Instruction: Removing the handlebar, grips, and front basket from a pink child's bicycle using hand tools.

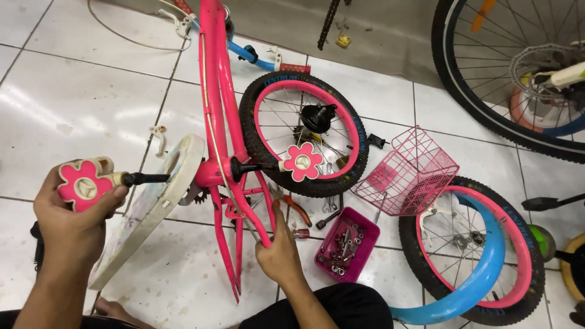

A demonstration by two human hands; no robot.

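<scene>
The left hand (76, 213) grips the flower-shaped pedal (84, 184), its crank pointing right toward the pink bicycle frame (213, 91); the frame runs lengthwise away from the person; the right hand (279, 253) clasps a rear stay.

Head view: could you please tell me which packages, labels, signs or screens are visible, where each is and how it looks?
Tag: small, yellow, at the top centre by the hanging chain.
Panel: pink, rectangular, on the pink wire basket.
No packages, signs or screens.
</scene>
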